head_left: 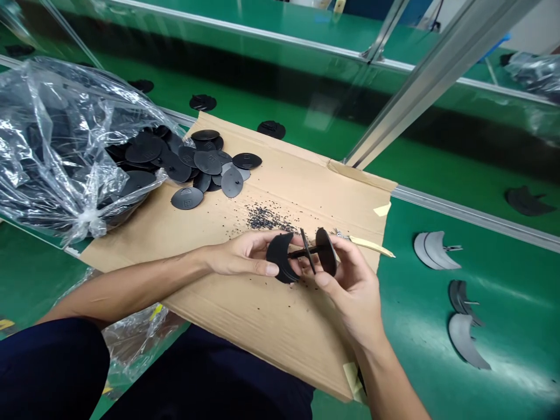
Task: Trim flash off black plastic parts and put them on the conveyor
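Your left hand (240, 255) grips a black plastic disc (280, 256) at 9 o'clock on a short black shaft (297, 252). Your right hand (354, 291) holds a second disc (326, 252) at 3 o'clock. A thin third disc (307, 251) stands tilted between them.

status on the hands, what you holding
Left hand, right hand: both on black disc assembly. Black granules scattered on cardboard sheet just beyond.

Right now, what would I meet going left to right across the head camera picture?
Clear plastic bag, loose black discs, left hand, black spool, right hand, grey discs
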